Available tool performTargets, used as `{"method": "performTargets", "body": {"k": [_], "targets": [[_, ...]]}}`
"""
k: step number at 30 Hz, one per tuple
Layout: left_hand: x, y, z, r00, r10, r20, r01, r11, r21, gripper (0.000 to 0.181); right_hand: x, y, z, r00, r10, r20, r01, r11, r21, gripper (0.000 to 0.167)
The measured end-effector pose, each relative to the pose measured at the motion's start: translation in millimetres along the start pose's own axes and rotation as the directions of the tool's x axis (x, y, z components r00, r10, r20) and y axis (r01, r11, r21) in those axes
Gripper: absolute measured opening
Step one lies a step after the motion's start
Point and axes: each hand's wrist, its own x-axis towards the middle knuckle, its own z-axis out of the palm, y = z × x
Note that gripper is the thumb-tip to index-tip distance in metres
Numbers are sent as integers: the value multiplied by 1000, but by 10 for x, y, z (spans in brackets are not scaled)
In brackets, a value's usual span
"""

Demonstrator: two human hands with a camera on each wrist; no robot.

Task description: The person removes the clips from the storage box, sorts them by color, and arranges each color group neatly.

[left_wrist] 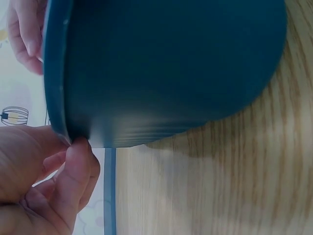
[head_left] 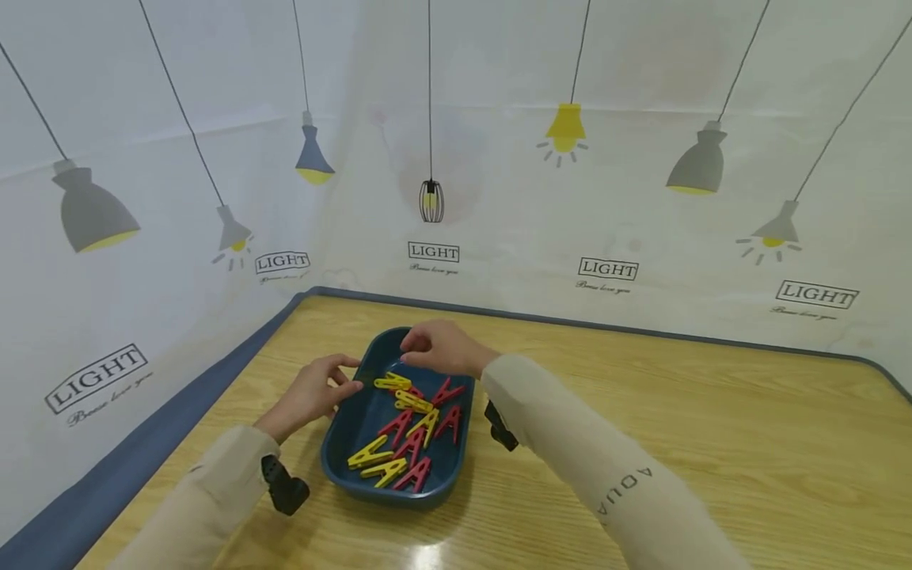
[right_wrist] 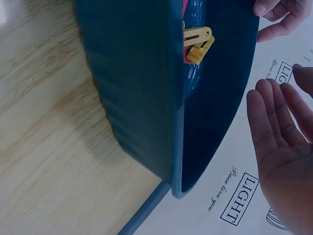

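A dark blue tray [head_left: 366, 423] holds several yellow clothespins [head_left: 370, 453] and red clothespins [head_left: 415, 475], mostly toward its near and right parts. At its left rim, my left hand [head_left: 313, 393] pinches the edge between thumb and fingers; the left wrist view shows this grip [left_wrist: 54, 181] on the rim. Over the tray's far end hovers my right hand [head_left: 445, 348], fingers bent loosely, holding nothing. In the right wrist view that hand [right_wrist: 283, 132] is beside the rim with its fingers extended, and a yellow clothespin [right_wrist: 198, 44] shows inside the tray.
The tray stands on a wood-grain table [head_left: 641, 427] with a blue edge strip [head_left: 570, 321]. Behind and to the left hangs a pale curtain [head_left: 499, 214] printed with lamps and lettering. Dark devices [head_left: 285, 484] are strapped at both wrists.
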Motion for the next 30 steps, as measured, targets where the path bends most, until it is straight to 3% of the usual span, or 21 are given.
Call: {"method": "performTargets", "body": {"k": [8,15,22,30], "targets": [[-13,-21,9,1000,-20,0,20,1000,5,39,147,-8,176,999,49,-13,-49,998,43,25],[-28,-21,8,1000,1,0,-1,1000,9,40,194,-7,293,997,71,-8,-71,996,49,26],[-24,-4,-10,1000,-6,4,6,1000,18,40,256,-39,284,996,89,-3,-89,994,57,28],[6,-13,-5,1000,2,-2,-2,1000,23,39,353,-90,264,992,119,-29,-113,982,154,27]]}}
